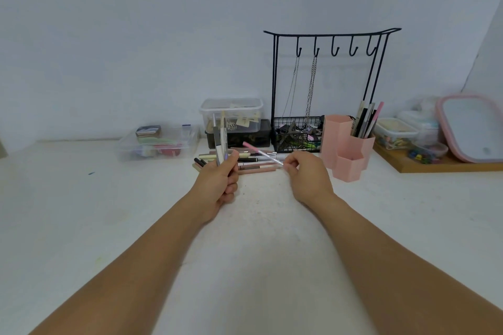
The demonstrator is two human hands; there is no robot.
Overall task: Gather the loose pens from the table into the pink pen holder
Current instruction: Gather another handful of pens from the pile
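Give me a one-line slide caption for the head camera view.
Left hand grips upright pens, right hand pinches a pink pen over the loose pile beside the pink pen holder.

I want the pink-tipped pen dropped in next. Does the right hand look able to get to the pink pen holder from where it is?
Probably yes. The right hand pinches the pink-tipped pen just left of the pink pen holder, with only bare table between them.

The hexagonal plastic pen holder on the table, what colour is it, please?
Pink, clearest in the head view.
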